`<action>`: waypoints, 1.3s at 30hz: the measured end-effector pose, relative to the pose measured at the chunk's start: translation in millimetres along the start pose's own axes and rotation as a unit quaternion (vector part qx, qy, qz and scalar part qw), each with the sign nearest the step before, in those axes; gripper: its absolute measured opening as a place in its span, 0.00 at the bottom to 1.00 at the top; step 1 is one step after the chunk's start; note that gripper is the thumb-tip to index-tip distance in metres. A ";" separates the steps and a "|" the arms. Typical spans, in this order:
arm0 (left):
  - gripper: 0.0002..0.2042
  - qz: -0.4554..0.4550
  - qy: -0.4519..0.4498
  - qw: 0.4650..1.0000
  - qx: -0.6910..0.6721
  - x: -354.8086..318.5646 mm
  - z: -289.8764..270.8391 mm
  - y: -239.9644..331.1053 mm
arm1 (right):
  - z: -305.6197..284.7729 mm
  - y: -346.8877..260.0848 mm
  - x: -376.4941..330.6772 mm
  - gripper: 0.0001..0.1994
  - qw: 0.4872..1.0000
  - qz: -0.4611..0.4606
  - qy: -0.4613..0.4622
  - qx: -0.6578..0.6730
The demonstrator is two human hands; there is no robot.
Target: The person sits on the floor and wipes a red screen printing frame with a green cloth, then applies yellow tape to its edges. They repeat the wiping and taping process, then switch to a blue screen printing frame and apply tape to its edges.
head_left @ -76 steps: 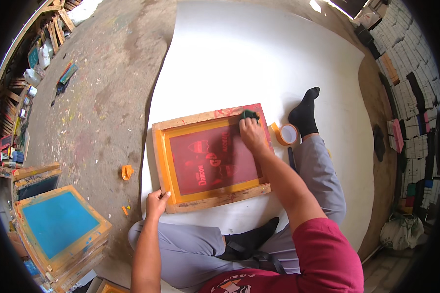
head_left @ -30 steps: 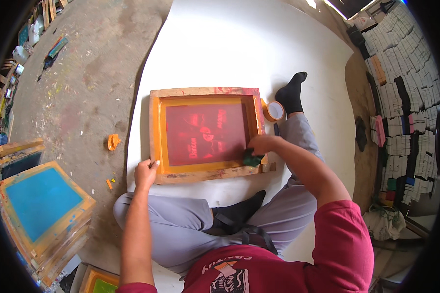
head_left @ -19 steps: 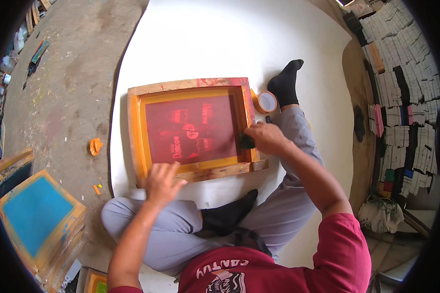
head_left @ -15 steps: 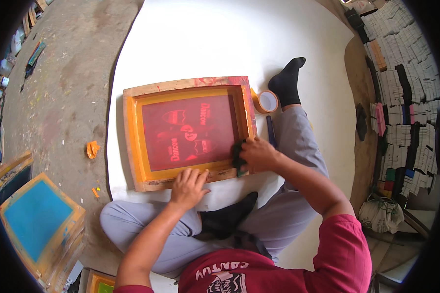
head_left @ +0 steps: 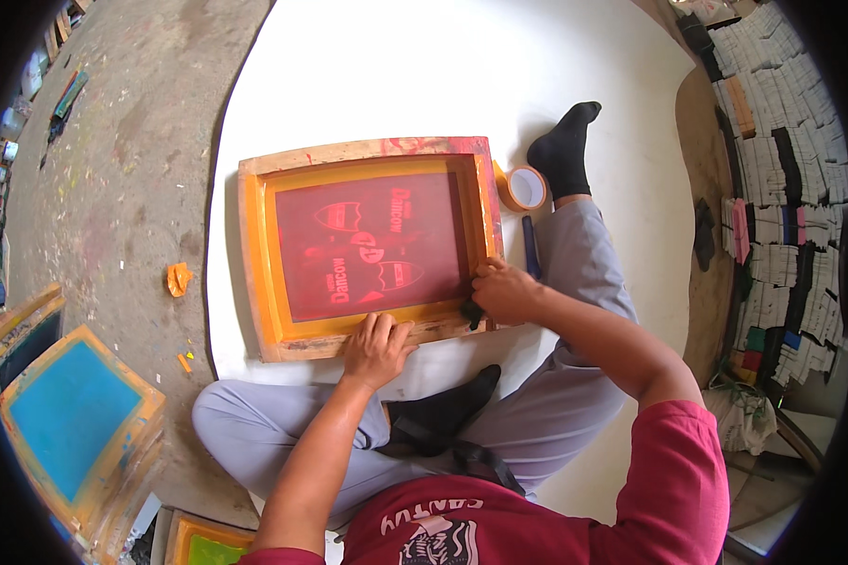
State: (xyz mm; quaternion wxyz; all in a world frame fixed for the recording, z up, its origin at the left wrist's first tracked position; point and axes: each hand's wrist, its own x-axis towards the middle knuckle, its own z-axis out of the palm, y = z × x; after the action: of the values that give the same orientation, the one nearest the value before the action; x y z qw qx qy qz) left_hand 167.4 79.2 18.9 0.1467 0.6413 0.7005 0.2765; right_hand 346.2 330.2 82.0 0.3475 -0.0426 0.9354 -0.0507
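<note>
Framed screen [head_left: 367, 247]: mid-view, on white sheet [head_left: 424, 75]. Left hand [head_left: 379, 350]: shifted from screen's lower-left corner to lower rail; fingers bent, grip unclear; presumably bracing nearer wad. Right hand [head_left: 507, 289]: fingers closed around dark wad [head_left: 471, 313], lower-right corner.

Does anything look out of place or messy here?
A crumpled orange scrap lies on the floor, left of the white sheet, with smaller bits nearby, like litter. The frame has uneven red smears on its far edge.

Dark wad [head_left: 472, 314] mostly hidden
</note>
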 end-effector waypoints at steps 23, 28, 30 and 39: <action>0.18 0.011 0.025 1.000 -0.007 1.4 0.8 -2.2 | -5.8 6.6 16.2 0.26 0.998 0.032 -0.037 0.025; 0.18 0.003 0.018 1.000 -0.013 0.2 3.6 -4.0 | -20.9 50.8 9.1 0.19 0.971 0.126 0.152 0.138; 0.18 0.001 0.012 1.000 -0.011 -0.5 2.7 -4.2 | -22.6 49.5 2.5 0.17 0.962 0.154 0.182 0.132; 0.18 0.008 0.023 1.000 -0.003 -2.9 4.9 -3.2 | 23.8 -43.2 4.9 0.26 0.983 0.079 0.118 0.117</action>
State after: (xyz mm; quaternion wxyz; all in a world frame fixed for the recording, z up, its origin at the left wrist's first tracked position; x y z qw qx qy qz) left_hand 167.8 77.3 12.7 0.1300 0.6404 0.6975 0.2942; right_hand 360.0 285.3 66.3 0.2403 0.0786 0.9579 -0.1363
